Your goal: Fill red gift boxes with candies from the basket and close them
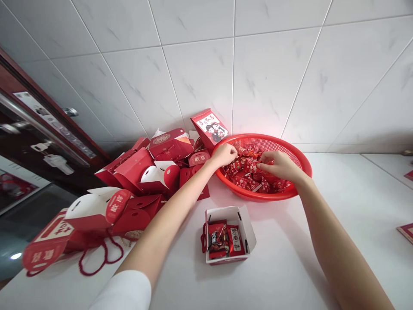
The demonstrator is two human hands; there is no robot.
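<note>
A red plastic basket (303, 161) stands against the tiled wall, with red wrapped sweets (248, 174) inside. My left hand (226, 155) is over the basket's left side, fingers curled at the sweets; what they pinch, if anything, is too small to name. Over the right part of the sweets is my right hand (279, 165), its thumb and fingers closed on a red wrapped sweet (267, 163). In front of the basket an open white-lined box (250, 232) holds several red packets (222, 239); neither hand touches it.
Many red gift boxes (155, 176) are piled to the left, some with dark red cords (103, 258). A card-like red box (211, 127) leans on the wall behind the basket. A dark door with keys (58, 162) is at far left.
</note>
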